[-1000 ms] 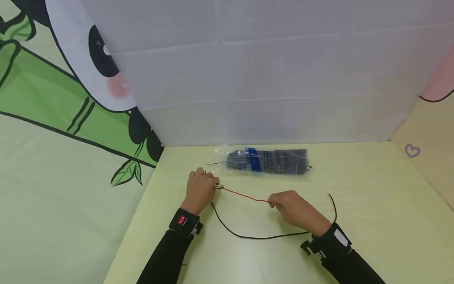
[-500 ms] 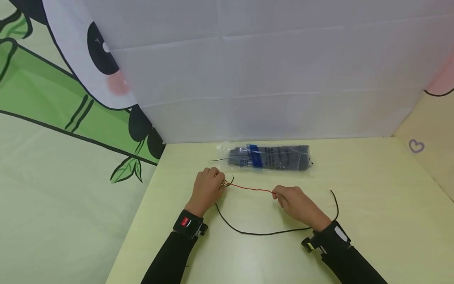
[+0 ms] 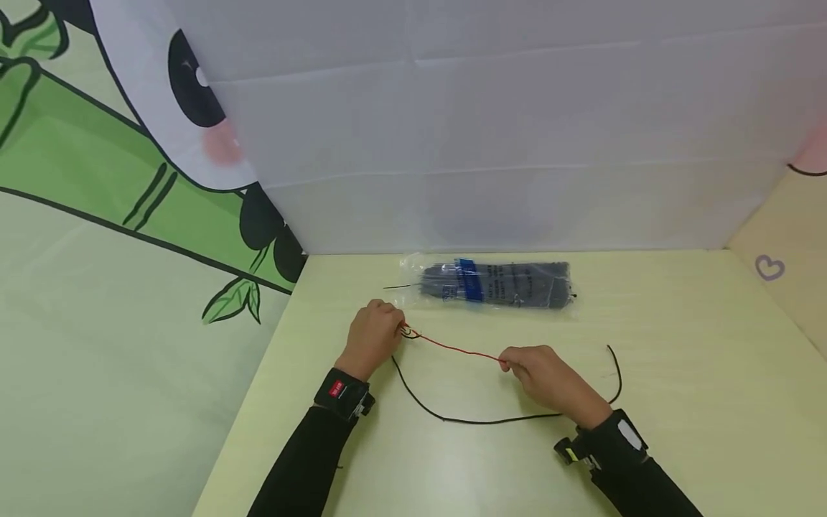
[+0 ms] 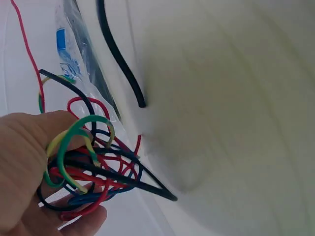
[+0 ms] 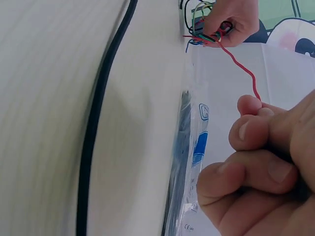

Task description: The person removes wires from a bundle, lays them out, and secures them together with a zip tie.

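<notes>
My left hand point(image 3: 375, 336) grips a tangled bundle of wires point(image 4: 113, 169) in red, blue, black and green-yellow, its fingers curled round the coils. From that bundle a red wire point(image 3: 455, 349) runs across to my right hand point(image 3: 539, 373), which pinches its end between thumb and forefinger. In the right wrist view the red wire point(image 5: 243, 69) bends slightly between the two hands. Below them a thick black wire point(image 3: 478, 422) lies curved on the table, passing under the right wrist.
A clear plastic bag of dark cable ties point(image 3: 510, 285) with a blue label lies at the back of the pale table point(image 3: 678, 323), one thin tie poking out on the left. A white sheet point(image 3: 504, 143) stands behind, and a printed panda sheet point(image 3: 161, 215) at the left.
The red wire stays stretched between both hands throughout. The left hand shifts right, then slightly back left, and the coils beside its fingers turn. The right hand moves a little to the right.
</notes>
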`<state>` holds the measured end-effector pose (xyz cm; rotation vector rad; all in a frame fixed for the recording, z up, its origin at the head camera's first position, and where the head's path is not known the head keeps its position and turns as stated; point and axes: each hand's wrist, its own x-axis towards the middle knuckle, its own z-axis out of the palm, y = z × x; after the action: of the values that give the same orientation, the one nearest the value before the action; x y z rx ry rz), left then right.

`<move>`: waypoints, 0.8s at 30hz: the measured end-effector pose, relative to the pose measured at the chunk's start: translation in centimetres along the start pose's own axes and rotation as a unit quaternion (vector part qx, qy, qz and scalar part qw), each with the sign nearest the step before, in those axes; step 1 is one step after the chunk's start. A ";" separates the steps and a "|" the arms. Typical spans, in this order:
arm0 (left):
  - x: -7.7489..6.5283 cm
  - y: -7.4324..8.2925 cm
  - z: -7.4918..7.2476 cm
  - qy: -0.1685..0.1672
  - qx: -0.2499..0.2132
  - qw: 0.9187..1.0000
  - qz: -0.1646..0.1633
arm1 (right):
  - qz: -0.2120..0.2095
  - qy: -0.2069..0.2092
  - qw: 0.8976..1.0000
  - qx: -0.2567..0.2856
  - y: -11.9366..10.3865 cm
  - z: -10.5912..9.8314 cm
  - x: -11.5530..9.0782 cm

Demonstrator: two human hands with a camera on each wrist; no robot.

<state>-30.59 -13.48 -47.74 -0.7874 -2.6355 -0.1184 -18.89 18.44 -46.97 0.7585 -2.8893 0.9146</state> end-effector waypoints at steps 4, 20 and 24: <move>-0.2 -0.6 0.4 -0.034 0.011 0.999 -0.019 | 0.015 -0.002 1.000 -0.002 0.0 -0.5 -0.8; -0.3 -2.1 0.2 -0.067 -0.172 0.980 0.070 | 0.013 0.062 0.997 -0.039 1.8 -1.7 -2.7; -0.3 -2.3 0.3 -0.068 -0.174 0.977 0.102 | 0.008 0.066 0.997 -0.049 2.0 -1.6 -2.9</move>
<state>-31.71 -15.55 -48.07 -1.2163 -2.6750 -0.4948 -17.44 22.00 -47.14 0.6435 -2.8043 0.7850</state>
